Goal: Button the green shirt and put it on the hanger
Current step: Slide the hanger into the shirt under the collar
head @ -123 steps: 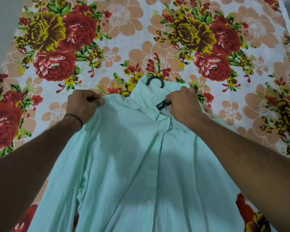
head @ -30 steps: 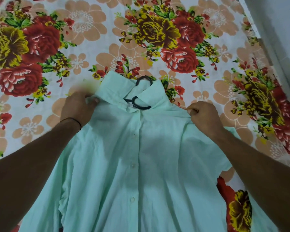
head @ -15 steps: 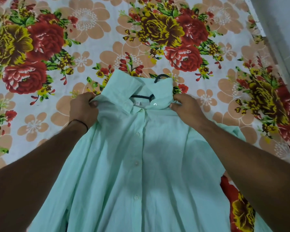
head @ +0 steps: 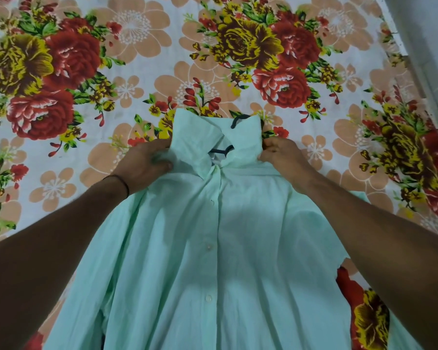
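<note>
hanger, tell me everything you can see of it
The hanger is dark and thin, mostly hidden inside the green shirt. Only its curved hook above the collar and a short stretch in the neck opening show. It lies over the floral sheet. The left hand and right hand grip the collar either side of it.

The pale green shirt (head: 238, 248) lay front-up on the flowered bedsheet (head: 137, 72), collar at the far end, its visible white buttons fastened down the front. The dark hanger (head: 221, 150) sat inside it, its hook poking out above the collar and a short stretch showing in the neck opening.
</note>
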